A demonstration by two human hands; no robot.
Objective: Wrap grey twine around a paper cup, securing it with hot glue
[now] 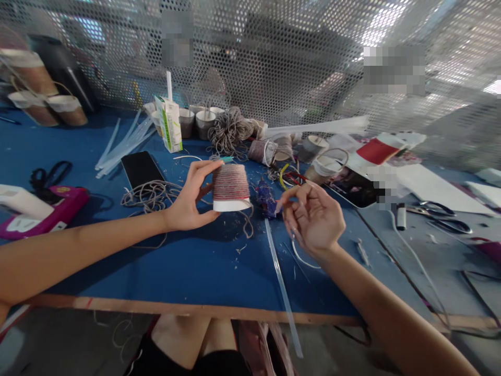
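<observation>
Mesh screen (219, 47) fills the top of the frame. Below it, a blue surface (156, 271) with a worn wooden front edge.

Left hand (190, 201), center of the frame: fingers and thumb spread in a wide C, clasping a cup (230, 183) wound with grey-brown and reddish cord. Fingers at its upper end, thumb at the lower end by the bare white rim, which faces down. Cup held at mid-frame, loose cord trailing off its right side.

Right hand (313, 214), right of center: palm turned up and bare, fingers loosely curled, part open, fingertips pointing left at a blue tool (267, 198). Cannot tell whether they touch it. A clear stick (282, 284) runs from just below the tool down past the front edge.

Left edge: magenta device (66, 209) with a white part on it. Upper left: dark bottle (62, 68), wrapped cups beside it. Right: phone (350, 187), lying face up, screen lit. Left of center: dark phone (143, 169), tangled cord (151, 196) over its lower end. Upper center: drink carton (169, 122) with a straw, upright; grey cord heap (230, 130) right of it, more wrapped cups around. Far right: scissors (442, 215), a small white lighter-like piece (401, 216) just left of them.
</observation>
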